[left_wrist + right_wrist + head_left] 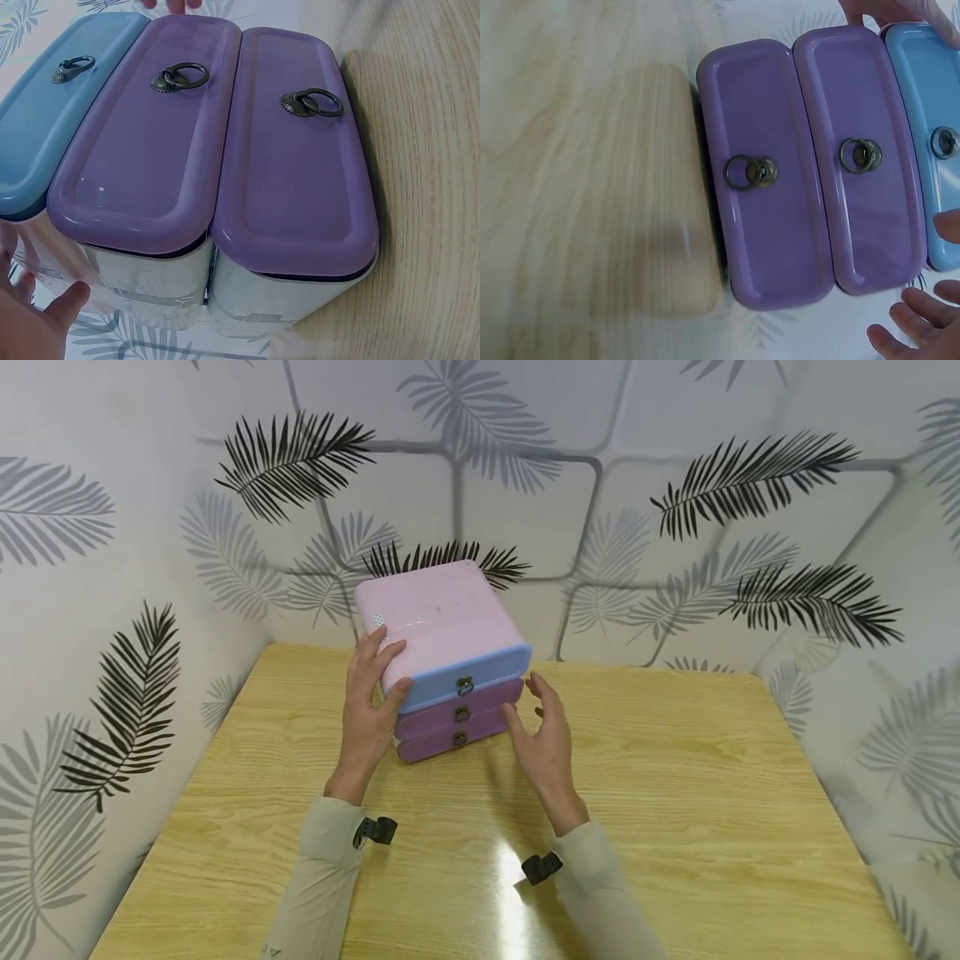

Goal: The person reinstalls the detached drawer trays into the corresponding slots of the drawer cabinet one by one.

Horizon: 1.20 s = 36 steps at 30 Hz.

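Observation:
A small chest of drawers (442, 610) with a pink top stands on the table, its front turned toward me. The top drawer (431, 683) is light blue; below it are two purple drawers (772, 232), each with a bronze ring pull (751, 172). My left hand (363, 710) rests on the upper left edge with fingers spread over the top and side. At the right side, my right hand (546, 747) is held with fingers extended and thumb near the purple fronts. All the drawers look pushed in.
The wooden table (675, 810) spreads around the chest. Behind it rises a wall (675, 552) with a feather pattern. A dark strap device (375, 831) sits on the left wrist and another (542, 867) on the right.

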{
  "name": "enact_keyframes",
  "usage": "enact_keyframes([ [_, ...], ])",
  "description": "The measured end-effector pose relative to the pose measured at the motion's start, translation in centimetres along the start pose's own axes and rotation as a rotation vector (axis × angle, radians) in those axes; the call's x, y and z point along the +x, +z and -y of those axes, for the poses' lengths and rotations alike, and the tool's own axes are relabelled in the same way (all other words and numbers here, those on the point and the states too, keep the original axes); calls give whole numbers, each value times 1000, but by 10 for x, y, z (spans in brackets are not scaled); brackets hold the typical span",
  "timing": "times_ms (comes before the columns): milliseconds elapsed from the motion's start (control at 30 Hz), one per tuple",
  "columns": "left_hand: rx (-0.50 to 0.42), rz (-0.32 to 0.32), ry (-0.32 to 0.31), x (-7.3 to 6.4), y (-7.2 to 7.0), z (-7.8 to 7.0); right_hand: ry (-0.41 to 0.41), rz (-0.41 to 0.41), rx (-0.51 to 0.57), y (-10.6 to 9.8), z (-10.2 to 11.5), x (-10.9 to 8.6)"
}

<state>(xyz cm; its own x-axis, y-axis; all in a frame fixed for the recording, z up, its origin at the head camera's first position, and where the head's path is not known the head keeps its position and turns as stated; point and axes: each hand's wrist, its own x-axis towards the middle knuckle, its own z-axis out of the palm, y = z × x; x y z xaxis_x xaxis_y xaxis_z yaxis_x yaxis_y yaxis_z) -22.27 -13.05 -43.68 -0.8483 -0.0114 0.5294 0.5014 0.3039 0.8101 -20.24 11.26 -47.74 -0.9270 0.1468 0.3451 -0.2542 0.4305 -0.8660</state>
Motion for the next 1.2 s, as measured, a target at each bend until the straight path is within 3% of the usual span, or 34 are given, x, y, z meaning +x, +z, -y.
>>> enact_keyframes([
  [133,-8,-7,17,-1,-2,-16,16,12,-20,-11,-4,-9],
  [367,-21,-29,21,0,-3,-21,47,53,-106,-28,-13,-24],
  [433,-45,-47,17,-2,-2,-20,77,69,-137,-34,-16,-29],
  [567,-65,-121,48,-2,5,-4,115,114,-196,-44,-20,-38],
  [667,-32,-162,60,-4,8,10,119,149,-236,-50,-24,-43],
  [800,48,-210,76,-11,8,12,130,166,-292,-59,-32,-53],
  [900,123,-301,144,-19,8,6,114,159,-347,-66,-38,-59],
  [1000,193,-382,238,-31,9,-1,46,143,-413,-72,-43,-63],
  [1033,221,-381,258,-35,10,-4,15,134,-440,-74,-45,-64],
  [1100,303,-319,282,-45,13,-8,-36,122,-494,-78,-47,-65],
  [1200,427,-121,284,-59,20,-10,-55,123,-566,-85,-47,-66],
])
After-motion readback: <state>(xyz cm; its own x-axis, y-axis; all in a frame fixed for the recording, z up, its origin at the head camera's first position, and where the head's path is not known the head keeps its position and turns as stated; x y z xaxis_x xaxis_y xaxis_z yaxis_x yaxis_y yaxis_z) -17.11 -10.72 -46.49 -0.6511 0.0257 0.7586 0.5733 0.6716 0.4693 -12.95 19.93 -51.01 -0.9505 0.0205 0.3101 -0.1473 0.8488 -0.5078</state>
